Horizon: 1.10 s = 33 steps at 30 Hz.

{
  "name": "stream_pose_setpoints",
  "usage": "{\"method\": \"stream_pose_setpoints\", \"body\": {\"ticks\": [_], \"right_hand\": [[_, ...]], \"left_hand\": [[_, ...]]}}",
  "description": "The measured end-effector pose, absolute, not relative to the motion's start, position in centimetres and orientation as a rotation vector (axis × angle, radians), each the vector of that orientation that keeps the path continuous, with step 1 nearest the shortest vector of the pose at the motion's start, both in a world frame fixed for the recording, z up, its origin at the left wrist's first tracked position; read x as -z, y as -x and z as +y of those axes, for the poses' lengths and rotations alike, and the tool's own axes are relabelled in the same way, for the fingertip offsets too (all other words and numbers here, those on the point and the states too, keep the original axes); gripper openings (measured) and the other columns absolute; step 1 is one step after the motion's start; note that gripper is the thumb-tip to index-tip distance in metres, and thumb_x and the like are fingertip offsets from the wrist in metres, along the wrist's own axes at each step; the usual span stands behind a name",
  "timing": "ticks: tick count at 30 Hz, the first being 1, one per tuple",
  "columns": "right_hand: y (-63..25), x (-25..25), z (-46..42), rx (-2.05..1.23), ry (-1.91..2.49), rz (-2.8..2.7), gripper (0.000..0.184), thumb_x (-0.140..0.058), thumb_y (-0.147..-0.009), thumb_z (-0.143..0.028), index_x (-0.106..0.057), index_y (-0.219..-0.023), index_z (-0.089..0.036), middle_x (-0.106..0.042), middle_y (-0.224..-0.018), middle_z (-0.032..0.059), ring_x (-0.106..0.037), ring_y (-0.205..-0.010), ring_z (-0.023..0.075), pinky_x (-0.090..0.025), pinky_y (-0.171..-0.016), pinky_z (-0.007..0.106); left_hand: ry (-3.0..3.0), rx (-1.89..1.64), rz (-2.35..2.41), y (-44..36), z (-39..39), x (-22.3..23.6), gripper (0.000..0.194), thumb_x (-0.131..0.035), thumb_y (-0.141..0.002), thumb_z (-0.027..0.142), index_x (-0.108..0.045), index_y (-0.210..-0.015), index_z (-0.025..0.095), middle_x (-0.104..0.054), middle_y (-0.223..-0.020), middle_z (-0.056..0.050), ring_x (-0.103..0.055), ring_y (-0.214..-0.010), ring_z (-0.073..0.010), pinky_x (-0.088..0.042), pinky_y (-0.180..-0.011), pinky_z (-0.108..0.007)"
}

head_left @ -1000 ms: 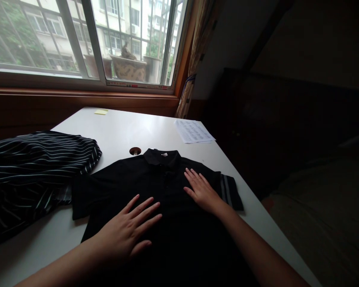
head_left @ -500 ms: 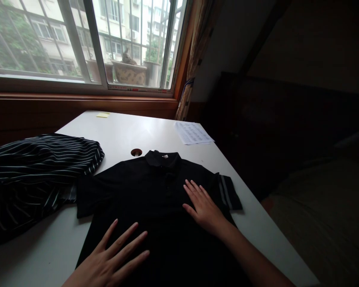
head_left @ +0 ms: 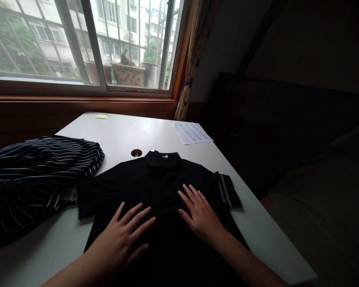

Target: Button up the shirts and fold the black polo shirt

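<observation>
Both hands, left hand (head_left: 122, 235) and right hand (head_left: 202, 217), spread wide on the black shirt (head_left: 164, 191); bare worktop (head_left: 242, 235) beyond its right sleeve.

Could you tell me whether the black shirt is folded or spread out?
Spread out: the shirt lies with its collar at the top and both sleeves out to the sides.

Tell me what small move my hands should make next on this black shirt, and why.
I'd probably slide the left hand outward to smooth the left sleeve: it looks creased and lies right by the striped cloth, while both hands, fingers spread, are over the body of the black shirt.
</observation>
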State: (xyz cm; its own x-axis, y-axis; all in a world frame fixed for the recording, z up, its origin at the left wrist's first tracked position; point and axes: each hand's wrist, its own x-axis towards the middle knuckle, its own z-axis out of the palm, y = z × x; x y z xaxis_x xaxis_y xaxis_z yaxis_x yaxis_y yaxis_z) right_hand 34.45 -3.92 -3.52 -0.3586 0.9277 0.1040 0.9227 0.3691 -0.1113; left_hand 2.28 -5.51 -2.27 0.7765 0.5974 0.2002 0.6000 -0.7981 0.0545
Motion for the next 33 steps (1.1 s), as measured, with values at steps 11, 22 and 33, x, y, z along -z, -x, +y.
{"method": "stream_pose_setpoints", "body": {"ticks": [11, 22, 33], "right_hand": [[-32.7, 4.2, 5.4, -0.058, 1.845, -2.438, 0.066, -0.029, -0.098, -0.061, -0.034, -0.152, -0.024, -0.018, -0.163, 0.0052, -0.013, -0.15, 0.0274, -0.013, -0.121, 0.049], [-33.7, 4.5, 10.3, -0.06, 1.897, -2.332, 0.06, -0.031, -0.098, -0.056, -0.05, -0.142, -0.019, -0.026, -0.161, 0.0059, -0.019, -0.149, 0.024, -0.015, -0.12, 0.042], [-34.4, 3.8, 9.9, -0.011, 1.464, -1.94, 0.021, -0.048, -0.092, -0.022, -0.064, -0.106, -0.02, -0.065, -0.109, 0.0102, -0.058, -0.106, 0.0255, -0.046, -0.098, 0.043]], "left_hand": [[2.755, 0.435, -1.408, -9.4, 9.2, 4.5, 0.05, -0.042, -0.099, 0.048, -0.051, -0.141, 0.023, -0.051, -0.145, -0.011, -0.039, -0.138, -0.0311, -0.022, -0.117, -0.054], [2.676, 0.372, -1.555, -7.4, 12.8, 5.2, 0.054, -0.035, -0.099, 0.053, -0.054, -0.137, 0.021, -0.046, -0.15, -0.012, -0.028, -0.146, -0.0302, -0.019, -0.119, -0.054], [2.673, 0.517, -1.445, -7.2, 12.7, 5.2, 0.041, -0.045, -0.097, 0.043, -0.06, -0.129, 0.02, -0.055, -0.141, -0.014, -0.038, -0.14, -0.0331, -0.027, -0.115, -0.058]]}}
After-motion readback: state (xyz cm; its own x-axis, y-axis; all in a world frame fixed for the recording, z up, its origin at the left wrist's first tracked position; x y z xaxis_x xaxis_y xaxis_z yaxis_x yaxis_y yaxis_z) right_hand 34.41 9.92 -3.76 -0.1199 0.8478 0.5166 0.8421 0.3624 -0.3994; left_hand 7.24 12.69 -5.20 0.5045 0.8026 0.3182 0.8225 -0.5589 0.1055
